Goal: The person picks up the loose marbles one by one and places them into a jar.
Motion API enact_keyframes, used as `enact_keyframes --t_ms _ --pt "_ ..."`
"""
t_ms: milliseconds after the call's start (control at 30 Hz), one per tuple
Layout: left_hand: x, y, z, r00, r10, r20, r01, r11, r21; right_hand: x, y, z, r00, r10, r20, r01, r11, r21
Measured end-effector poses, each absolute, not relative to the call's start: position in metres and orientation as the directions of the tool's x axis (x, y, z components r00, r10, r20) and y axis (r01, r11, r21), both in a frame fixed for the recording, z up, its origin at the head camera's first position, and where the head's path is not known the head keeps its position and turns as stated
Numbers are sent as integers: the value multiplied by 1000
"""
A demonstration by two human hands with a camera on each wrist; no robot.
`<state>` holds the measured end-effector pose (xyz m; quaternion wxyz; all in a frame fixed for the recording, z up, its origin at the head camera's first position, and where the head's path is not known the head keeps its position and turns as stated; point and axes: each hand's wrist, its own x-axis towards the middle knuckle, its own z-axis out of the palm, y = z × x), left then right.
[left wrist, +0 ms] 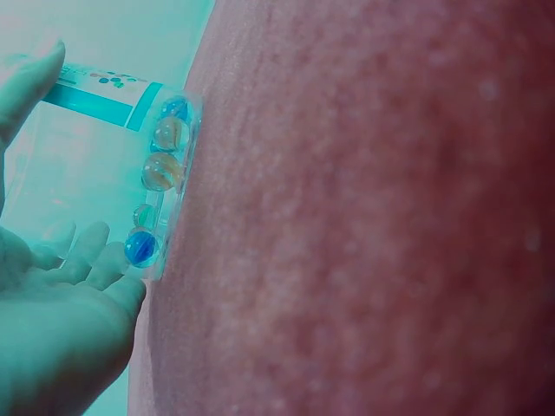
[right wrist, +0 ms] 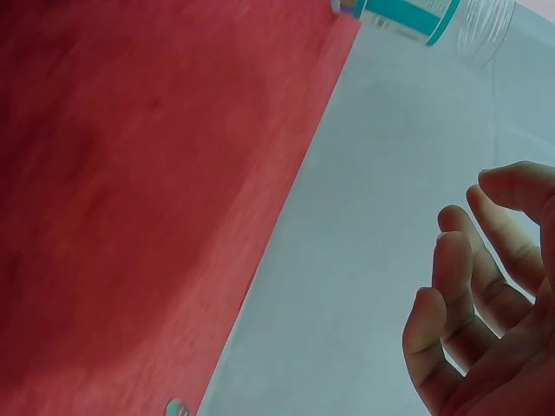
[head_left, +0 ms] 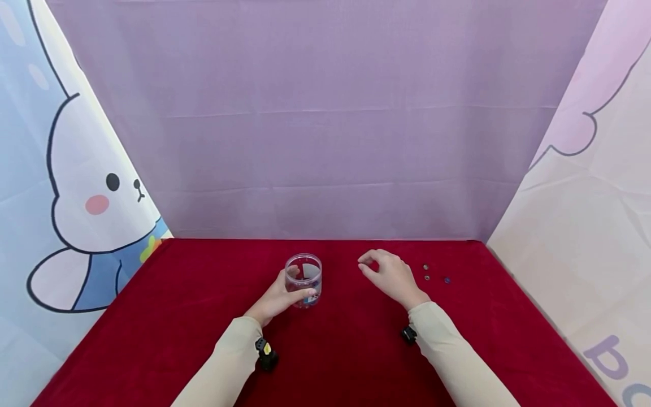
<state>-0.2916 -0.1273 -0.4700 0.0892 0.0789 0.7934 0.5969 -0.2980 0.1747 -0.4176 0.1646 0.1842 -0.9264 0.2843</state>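
A clear plastic jar (head_left: 304,280) stands upright and open-topped on the red tablecloth (head_left: 346,362), near its middle. My left hand (head_left: 282,293) grips the jar from the left, thumb across its front. In the left wrist view the jar (left wrist: 104,165) holds several glass marbles (left wrist: 161,170) at its bottom, with my left hand (left wrist: 61,329) against its wall. My right hand (head_left: 389,275) hovers right of the jar, fingers loosely curled, with nothing visible in it. Three small marbles (head_left: 427,277) lie on the cloth just right of that hand. The right wrist view shows the curled fingers (right wrist: 473,286) and one marble (right wrist: 177,407).
A purple backdrop (head_left: 325,124) closes the far edge of the table. Printed cartoon panels stand at the left (head_left: 76,186) and right (head_left: 585,215) sides. Black wrist cameras (head_left: 265,353) sit on both sleeves.
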Motion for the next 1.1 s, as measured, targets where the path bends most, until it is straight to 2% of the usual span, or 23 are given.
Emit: enact_keyframes --t_ms 233,633,1100 --pt "-293 -128 -471 -972 230 -54 13 278 961 -297 194 -418 -892 -231 388 -409 778 -477" --pt "-294 -129 -472 -971 232 -56 9 268 963 -299 239 -432 -907 -179 381 -344 836 -428" --pt "-292 -127 -470 -973 223 -62 3 280 960 -297 285 -440 -943 -122 308 -255 860 -441"
